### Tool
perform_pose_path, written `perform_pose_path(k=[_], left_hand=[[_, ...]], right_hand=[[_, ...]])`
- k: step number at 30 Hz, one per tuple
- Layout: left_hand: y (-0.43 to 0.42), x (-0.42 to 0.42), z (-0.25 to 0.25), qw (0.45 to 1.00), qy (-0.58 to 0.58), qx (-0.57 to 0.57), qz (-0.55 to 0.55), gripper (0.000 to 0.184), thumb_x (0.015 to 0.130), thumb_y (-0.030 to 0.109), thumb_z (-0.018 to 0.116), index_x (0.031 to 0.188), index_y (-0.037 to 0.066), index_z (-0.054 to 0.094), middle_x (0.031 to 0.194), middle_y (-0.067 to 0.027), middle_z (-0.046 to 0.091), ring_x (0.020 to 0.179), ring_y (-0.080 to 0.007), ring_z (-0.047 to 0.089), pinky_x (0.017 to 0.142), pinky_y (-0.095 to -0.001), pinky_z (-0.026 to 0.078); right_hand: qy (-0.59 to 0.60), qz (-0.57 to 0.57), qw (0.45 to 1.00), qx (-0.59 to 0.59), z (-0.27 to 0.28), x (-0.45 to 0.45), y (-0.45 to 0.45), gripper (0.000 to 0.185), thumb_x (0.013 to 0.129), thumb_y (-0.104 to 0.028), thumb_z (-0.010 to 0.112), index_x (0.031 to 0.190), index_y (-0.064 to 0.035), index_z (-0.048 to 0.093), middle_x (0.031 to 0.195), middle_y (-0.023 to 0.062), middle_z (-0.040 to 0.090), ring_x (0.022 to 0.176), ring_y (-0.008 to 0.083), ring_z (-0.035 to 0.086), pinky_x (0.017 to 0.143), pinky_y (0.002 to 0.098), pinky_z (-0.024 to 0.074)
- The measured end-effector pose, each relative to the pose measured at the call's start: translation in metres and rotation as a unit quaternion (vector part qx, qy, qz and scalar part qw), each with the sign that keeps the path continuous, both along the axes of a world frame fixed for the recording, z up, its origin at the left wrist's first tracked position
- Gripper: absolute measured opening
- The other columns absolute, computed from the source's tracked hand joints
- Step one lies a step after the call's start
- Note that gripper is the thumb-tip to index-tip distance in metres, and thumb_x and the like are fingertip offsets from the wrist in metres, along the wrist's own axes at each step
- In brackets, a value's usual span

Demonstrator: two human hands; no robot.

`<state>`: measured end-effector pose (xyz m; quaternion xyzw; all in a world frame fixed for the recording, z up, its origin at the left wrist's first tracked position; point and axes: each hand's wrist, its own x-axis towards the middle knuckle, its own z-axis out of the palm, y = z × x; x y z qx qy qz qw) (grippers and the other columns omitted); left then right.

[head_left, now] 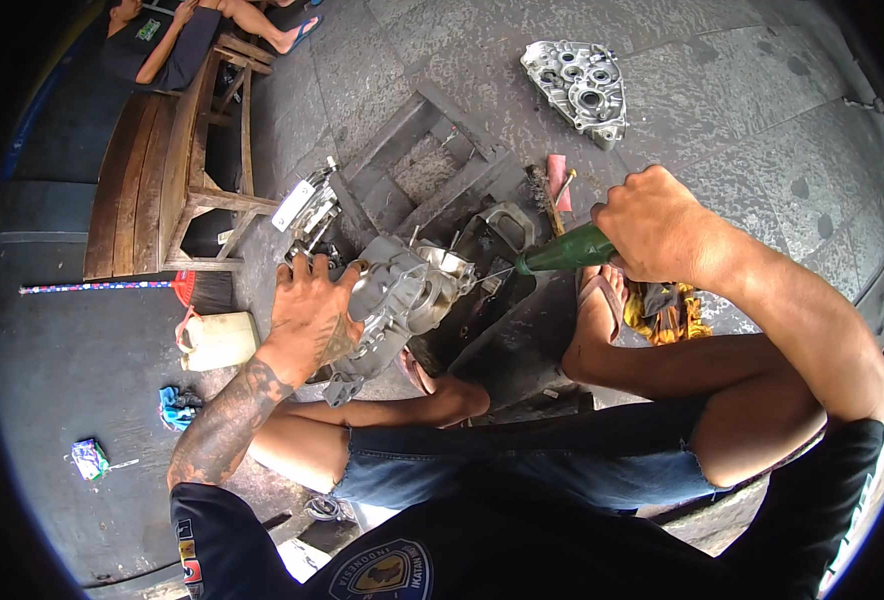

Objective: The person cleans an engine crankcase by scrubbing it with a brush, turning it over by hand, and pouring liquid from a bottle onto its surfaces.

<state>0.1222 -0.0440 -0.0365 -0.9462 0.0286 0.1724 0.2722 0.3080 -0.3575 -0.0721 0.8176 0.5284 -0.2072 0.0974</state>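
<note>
My left hand is closed on the left side of a grey metal engine casing, which is tilted between my knees. In my right hand is a green glass bottle, held nearly level with its neck toward the casing. A thin streak, seemingly liquid, runs from the bottle's mouth to the casing's right edge. Below the casing is a dark, wet-looking tray, its inside partly hidden. Just beyond my left hand lies another metal engine part.
A wooden frame lies ahead, with another engine casing half on the floor beyond. To the left are a wooden bench, a broom and a plastic jerrycan. A seated person is at the upper left. A yellow-black cloth lies by my foot.
</note>
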Motion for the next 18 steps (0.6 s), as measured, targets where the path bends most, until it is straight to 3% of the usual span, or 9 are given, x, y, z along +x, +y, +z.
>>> perform_pose_path(k=[7,18], left_hand=[[0.0014,0.0008,-0.001,1.0,0.007,-0.005,0.011,0.069,0.063,0.026,0.074,0.131,0.022,0.061,0.104,-0.0185,0.06,0.102,-0.036,0.057,0.089,-0.0465,0.048],[-0.0061,0.0058,-0.0007,1.0,0.015,-0.008,0.009,0.073,0.064,0.025,0.078,0.134,0.023,0.058,0.106,-0.0178,0.06,0.103,-0.0353,0.057,0.09,-0.0464,0.048]], right_hand=[[-0.004,-0.001,1.0,0.012,-0.0008,-0.0008,-0.0035,0.024,0.075,-0.019,0.073,0.092,-0.0017,0.075,0.092,0.0126,0.074,0.093,0.0281,0.072,0.081,0.037,0.0561],[-0.023,0.008,0.998,0.063,0.0072,-0.0032,-0.0021,0.019,0.073,-0.018,0.071,0.083,-0.0024,0.075,0.081,0.0117,0.074,0.085,0.0273,0.073,0.074,0.0382,0.0568]])
